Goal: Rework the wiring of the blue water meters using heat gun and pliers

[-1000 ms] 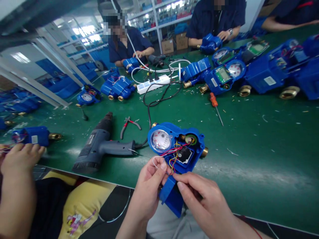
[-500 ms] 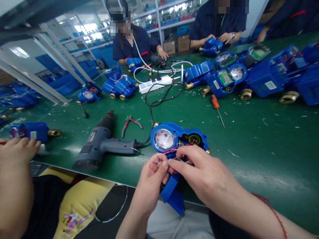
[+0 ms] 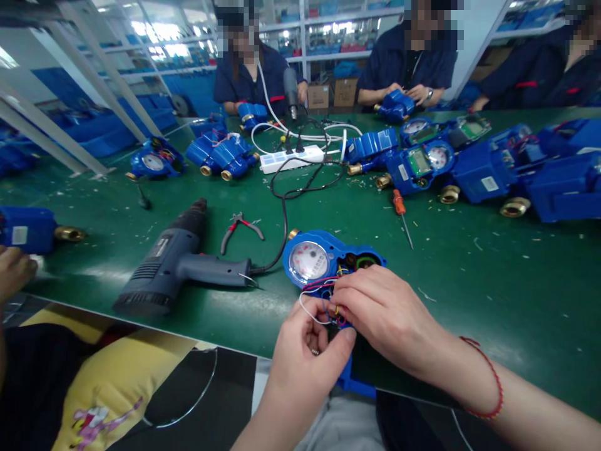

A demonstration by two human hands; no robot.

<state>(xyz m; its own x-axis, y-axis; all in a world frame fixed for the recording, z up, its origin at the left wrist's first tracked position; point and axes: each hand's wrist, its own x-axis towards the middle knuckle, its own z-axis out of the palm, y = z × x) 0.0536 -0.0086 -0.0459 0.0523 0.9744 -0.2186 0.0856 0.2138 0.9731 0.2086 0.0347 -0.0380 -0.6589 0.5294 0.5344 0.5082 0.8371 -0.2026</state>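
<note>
Thing: blue plastic water meter housing [image 3: 331,250], with its electronics side exposed
Dial: round glazed dial [image 3: 308,261] with red pointers, at the housing's 10 o'clock
Fitting: brass pipe end [image 3: 293,233] at 11 o'clock
Wiring: thin wires [image 3: 319,289], red, yellow, blue and white, looping out from the centre
Pose: tilted face-up, lower part hidden
</note>
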